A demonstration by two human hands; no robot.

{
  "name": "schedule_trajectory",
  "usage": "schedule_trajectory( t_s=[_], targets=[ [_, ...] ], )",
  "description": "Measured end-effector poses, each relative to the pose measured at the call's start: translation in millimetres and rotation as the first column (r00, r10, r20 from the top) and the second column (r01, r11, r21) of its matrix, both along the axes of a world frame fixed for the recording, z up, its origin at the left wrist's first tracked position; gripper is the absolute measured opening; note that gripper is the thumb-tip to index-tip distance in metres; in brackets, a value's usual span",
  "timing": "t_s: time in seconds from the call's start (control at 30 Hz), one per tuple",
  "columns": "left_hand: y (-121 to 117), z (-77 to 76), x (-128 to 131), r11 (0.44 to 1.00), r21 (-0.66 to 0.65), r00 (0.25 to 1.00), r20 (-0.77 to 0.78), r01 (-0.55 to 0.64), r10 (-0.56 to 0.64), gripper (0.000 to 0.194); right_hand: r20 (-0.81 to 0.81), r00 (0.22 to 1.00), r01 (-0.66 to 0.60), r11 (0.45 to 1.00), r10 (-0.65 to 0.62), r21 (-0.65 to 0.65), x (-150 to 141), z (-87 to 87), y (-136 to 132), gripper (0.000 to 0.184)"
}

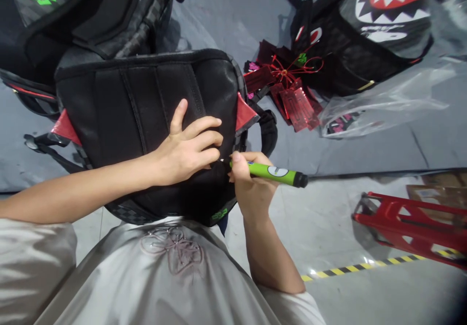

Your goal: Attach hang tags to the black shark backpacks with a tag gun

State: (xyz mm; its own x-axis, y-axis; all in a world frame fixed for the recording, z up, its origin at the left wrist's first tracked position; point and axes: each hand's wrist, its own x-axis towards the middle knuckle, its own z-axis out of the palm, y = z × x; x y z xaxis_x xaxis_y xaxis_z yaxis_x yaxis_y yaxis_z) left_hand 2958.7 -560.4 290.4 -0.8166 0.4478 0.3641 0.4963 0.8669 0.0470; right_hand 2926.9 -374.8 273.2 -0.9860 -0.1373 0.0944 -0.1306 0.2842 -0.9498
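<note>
At the near right part of the black backpack [142, 116], which lies back panel up and reaches past the near edge of the grey-covered table [226, 18] toward the wearer's shirt, the right hand [253, 184] grips a green marker [268, 171] in a narrow pinch, its black end pointing out to the right. The left hand [191, 147] rests palm down on the backpack's panel, fingers spread wide and holding nothing, just beside the marker. A tiny white speck [222, 160] sits on the panel between the two hands. The marker's working end is covered by the fingers, so I cannot tell whether it touches the fabric. Red corner pieces [247, 114] stick out at both sides of the backpack. Just beyond its right side lies a bunch of red tags [294, 101], and farther off, a shark-mouth bag [379, 38]; another dark bag [109, 18] stands against its far left. For a clean job at this spot, the spread hand would do best to press the padding flat close to the speck, since soft fabric may slide under a nib. A short grip and light, small strokes should suit such a small place, with the strap [269, 133] on the backpack's right side well clear of the wrist.
</note>
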Motion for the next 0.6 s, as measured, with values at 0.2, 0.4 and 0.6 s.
schedule_trajectory(
  t_s=[0.2, 0.4, 0.6],
  targets=[
    [-7, 37.6, -15, 0.961, -0.252, 0.992, 0.064, 0.118, -0.105, 0.021, -0.026, 1.000, 0.010, 1.000, -0.009, 0.023, 1, 2.8, 4, 0.024],
    [-21, 84.3, -37, 0.899, -0.433, 0.995, 0.089, 0.069, -0.033, 0.037, -0.125, 0.992, -0.014, 0.996, 0.003, -0.083, 5, -10.0, 8, 0.023],
    [4, 108.6, 11, 0.908, -0.394, 0.990, -0.083, -0.141, 0.117, 0.029, -0.697, 0.717, -0.170, 0.974, 0.016, -0.152, 21, -9.9, -5, 0.049]
  ],
)
